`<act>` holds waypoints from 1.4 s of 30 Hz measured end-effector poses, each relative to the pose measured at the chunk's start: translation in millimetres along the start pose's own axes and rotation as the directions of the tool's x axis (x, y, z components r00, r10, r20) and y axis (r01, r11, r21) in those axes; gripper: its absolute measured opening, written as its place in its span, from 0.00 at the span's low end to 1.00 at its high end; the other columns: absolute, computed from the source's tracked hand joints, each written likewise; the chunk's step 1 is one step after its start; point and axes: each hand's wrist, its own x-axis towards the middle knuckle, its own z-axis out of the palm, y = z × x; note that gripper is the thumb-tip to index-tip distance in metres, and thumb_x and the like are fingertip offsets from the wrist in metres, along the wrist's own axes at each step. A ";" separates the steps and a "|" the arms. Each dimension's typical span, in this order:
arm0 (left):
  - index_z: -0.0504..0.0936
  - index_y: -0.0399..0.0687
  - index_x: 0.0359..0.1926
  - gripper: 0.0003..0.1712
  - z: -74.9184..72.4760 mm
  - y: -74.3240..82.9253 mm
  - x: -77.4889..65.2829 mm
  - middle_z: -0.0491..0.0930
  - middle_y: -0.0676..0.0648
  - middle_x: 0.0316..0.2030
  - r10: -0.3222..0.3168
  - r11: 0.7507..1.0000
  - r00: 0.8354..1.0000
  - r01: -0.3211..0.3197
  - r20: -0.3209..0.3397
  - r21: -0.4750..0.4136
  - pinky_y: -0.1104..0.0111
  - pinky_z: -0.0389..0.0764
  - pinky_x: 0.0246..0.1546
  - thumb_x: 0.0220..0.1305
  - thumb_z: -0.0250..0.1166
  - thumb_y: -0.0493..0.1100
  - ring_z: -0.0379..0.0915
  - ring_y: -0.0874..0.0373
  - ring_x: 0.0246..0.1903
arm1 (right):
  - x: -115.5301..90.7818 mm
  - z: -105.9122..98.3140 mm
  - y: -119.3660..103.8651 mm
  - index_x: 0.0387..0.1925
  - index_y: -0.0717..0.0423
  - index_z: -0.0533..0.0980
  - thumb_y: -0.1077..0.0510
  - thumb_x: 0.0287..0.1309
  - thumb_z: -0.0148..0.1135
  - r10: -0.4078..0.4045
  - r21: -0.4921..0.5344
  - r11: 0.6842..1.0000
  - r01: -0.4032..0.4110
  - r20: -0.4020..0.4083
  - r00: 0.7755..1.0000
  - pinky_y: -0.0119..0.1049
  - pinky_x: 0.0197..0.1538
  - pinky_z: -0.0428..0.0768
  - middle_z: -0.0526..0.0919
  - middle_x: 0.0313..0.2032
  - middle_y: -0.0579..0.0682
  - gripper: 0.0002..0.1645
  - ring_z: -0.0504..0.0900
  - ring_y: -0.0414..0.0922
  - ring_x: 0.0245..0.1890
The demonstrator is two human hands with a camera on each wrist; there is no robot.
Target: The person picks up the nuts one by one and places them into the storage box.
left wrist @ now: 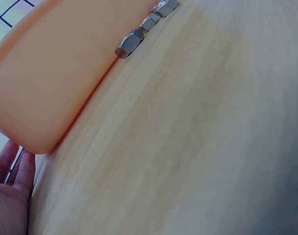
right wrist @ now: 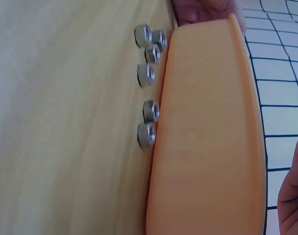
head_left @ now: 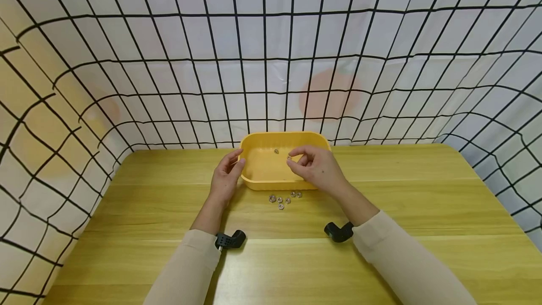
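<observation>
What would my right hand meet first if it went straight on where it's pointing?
Probably the small metal nut lying in the yellow oblong plastic tray, just beyond the right hand; height is unclear, so it could pass above.

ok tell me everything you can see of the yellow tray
The yellow tray is a shallow, plastic-looking oblong with rounded corners, raised walls and an open top; the wrist views render it orange. It sits flat on the wooden table, near the black grid, long sides running left to right. The left hand touches its left end. A small metal piece lies inside. The right hand is above its right part, hiding some rim; whether it touches is unclear.
</observation>
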 end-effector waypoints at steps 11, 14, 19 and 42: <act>0.76 0.55 0.69 0.25 0.0 0.3 -1.3 0.70 0.46 0.70 -0.005 1.000 1.000 0.005 0.002 0.005 0.51 0.67 0.73 0.75 0.62 0.51 0.62 0.48 0.72 | -23.5 5.5 -1.0 0.48 0.51 0.83 0.54 0.61 0.72 0.049 0.021 0.999 -0.049 0.006 0.999 0.30 0.24 0.70 0.83 0.27 0.48 0.14 0.73 0.44 0.23; 0.75 0.56 0.69 0.25 -0.7 -0.8 -1.0 0.70 0.47 0.71 -0.010 1.000 1.000 0.010 0.004 0.011 0.51 0.66 0.73 0.75 0.62 0.52 0.61 0.48 0.73 | -29.0 7.0 -0.3 0.48 0.52 0.83 0.53 0.61 0.72 0.074 0.026 0.997 -0.074 0.016 0.997 0.29 0.24 0.70 0.83 0.27 0.48 0.14 0.73 0.44 0.22; 0.75 0.56 0.70 0.26 -0.8 -1.1 -1.2 0.69 0.48 0.72 -0.007 1.000 1.000 0.007 0.007 0.016 0.51 0.66 0.74 0.75 0.61 0.52 0.61 0.48 0.74 | -35.8 8.1 5.1 0.47 0.54 0.83 0.54 0.62 0.71 0.104 0.046 0.993 -0.106 0.033 0.994 0.29 0.22 0.68 0.82 0.27 0.48 0.14 0.72 0.43 0.21; 0.75 0.56 0.69 0.25 -1.1 -0.9 -0.2 0.69 0.47 0.72 0.000 1.000 1.000 0.000 0.016 0.017 0.51 0.65 0.74 0.75 0.61 0.51 0.61 0.48 0.73 | -56.4 2.5 41.7 0.41 0.53 0.85 0.52 0.62 0.71 0.201 -0.028 0.980 -0.199 0.084 0.976 0.29 0.23 0.67 0.79 0.24 0.47 0.11 0.71 0.40 0.21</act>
